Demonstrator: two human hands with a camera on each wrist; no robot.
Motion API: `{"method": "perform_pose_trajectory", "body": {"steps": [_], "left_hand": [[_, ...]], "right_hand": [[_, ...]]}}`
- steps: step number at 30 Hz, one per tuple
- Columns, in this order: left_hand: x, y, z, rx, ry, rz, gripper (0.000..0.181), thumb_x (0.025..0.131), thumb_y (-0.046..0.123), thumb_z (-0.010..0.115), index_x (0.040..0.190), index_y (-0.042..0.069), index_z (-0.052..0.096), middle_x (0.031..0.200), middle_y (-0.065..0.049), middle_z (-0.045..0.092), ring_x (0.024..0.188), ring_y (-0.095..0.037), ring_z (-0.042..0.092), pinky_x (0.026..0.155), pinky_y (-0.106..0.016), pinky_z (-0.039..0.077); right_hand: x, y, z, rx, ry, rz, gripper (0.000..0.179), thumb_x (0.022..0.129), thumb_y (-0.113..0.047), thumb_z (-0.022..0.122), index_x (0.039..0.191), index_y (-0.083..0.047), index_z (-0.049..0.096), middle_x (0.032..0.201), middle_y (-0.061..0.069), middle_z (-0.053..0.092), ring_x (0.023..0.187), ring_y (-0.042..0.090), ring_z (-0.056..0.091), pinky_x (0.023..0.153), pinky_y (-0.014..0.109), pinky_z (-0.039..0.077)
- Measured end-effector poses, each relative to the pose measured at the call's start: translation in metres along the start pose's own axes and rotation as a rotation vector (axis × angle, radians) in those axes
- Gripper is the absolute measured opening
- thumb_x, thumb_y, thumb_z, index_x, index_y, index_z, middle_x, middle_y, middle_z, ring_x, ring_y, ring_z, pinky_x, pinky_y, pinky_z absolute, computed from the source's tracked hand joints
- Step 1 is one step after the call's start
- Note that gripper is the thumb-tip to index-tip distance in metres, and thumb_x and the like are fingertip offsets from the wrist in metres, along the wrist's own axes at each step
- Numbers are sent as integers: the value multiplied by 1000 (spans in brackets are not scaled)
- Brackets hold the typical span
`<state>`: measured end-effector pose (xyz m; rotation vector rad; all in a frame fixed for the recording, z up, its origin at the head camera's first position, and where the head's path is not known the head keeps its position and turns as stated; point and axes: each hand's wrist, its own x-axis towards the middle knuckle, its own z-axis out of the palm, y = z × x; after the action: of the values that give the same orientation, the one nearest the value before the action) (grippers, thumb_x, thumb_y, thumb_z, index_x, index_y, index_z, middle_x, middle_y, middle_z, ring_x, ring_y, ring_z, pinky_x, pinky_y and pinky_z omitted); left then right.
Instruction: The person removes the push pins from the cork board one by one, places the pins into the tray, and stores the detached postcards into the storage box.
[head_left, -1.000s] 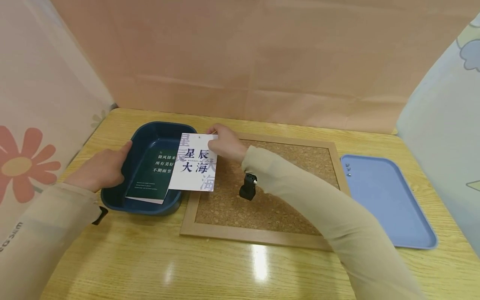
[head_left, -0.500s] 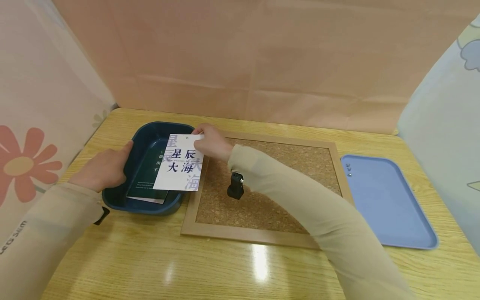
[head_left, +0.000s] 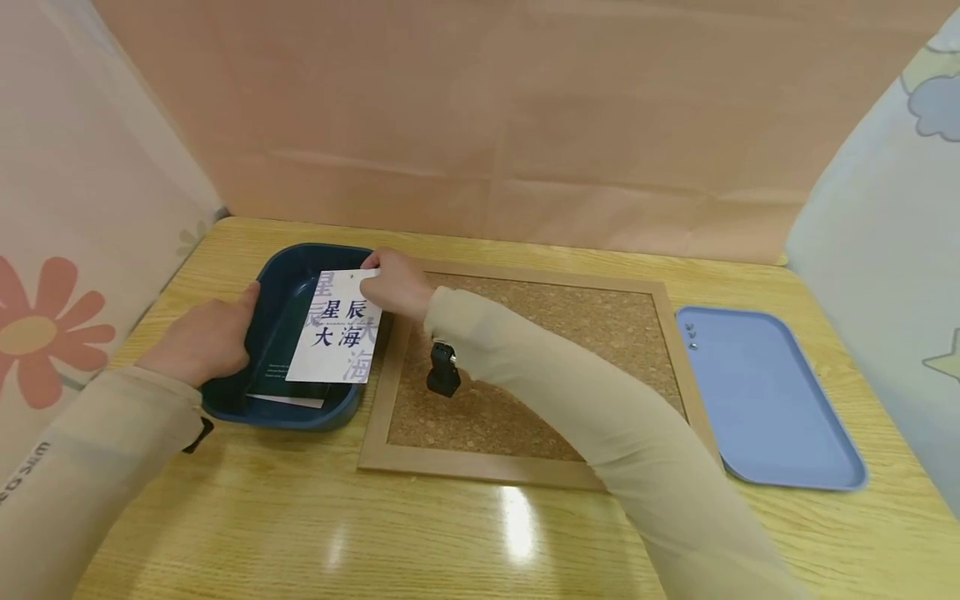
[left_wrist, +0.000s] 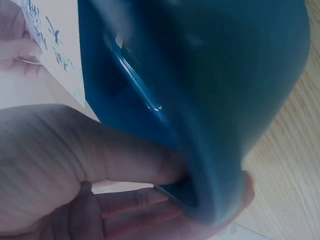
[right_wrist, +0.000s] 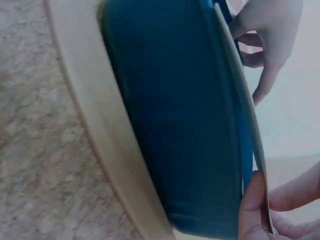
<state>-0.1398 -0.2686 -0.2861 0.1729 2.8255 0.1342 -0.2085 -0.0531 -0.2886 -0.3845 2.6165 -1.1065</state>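
Note:
My left hand (head_left: 204,342) grips the left wall of a dark blue basin (head_left: 330,421). In the left wrist view the thumb lies inside the basin's rim and the fingers are outside it. My right hand (head_left: 397,287) pinches a white card (head_left: 330,358) with purple Chinese characters by its upper right edge. The card is over the basin's right side, and the right wrist view shows it edge-on between thumb and fingers. Below it, inside the basin, lies a dark green card (head_left: 273,371) with white print, largely covered by the white card.
A wood-framed cork board (head_left: 517,400) lies right of the basin, under the right forearm. Farther right stands a light blue tray (head_left: 772,400) with several small pins (head_left: 692,336) in its upper left corner. Papered walls enclose the wooden table (head_left: 420,542) at the back and sides.
My right hand has carried the white card leftward, from the basin's right edge to over its inside, covering more of the green card. The left hand keeps its grip on the basin.

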Motion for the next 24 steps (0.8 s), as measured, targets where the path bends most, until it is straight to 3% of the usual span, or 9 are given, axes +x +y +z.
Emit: {"method": "perform_pose_trajectory", "body": {"steps": [6,11,14,17,21,24], "left_hand": [[-2,-1,0,-2,-13,-17,79,81,-4,53,145,-17,9,63,-12,43,57,-25,46,52,-33,40],[-3,1,1,-1,-9,-12,79,81,-3,52,145,-17,9,62,-11,42,56,-25,45,52,-32,38],[-4,2,1,-7,-8,-10,79,81,-3,53,145,-18,9,62,-11,42,56,-25,45,51,-32,38],[-4,3,1,-17,-6,-9,79,81,-4,53,145,-18,9,62,-11,42,56,-25,45,51,-32,38],[-4,5,2,-23,5,-8,79,81,-4,53,145,-17,9,61,-11,42,55,-24,45,50,-32,38],[-3,7,3,-16,13,0,79,81,-4,54,145,-17,10,61,-12,44,56,-24,45,51,-33,40]], "right_hand": [[5,-11,7,-24,-34,-7,31,90,-10,53,120,-5,59,112,6,62,86,16,53,67,21,42],[10,-19,13,-114,-61,-33,32,90,-13,53,120,-7,62,116,3,63,92,15,54,72,21,43],[11,-23,17,-144,-87,-33,28,90,-13,53,116,-9,65,109,0,63,87,12,54,69,20,43],[14,-25,21,-164,-124,-17,13,90,-12,54,90,-11,66,81,-3,58,67,10,47,57,19,37],[16,-27,22,-204,-162,-21,34,91,-12,53,57,-14,46,54,-5,38,47,9,35,48,19,28],[14,-29,22,-219,-193,-34,43,93,-11,50,53,-14,35,50,-5,30,43,9,37,46,18,28]]}}
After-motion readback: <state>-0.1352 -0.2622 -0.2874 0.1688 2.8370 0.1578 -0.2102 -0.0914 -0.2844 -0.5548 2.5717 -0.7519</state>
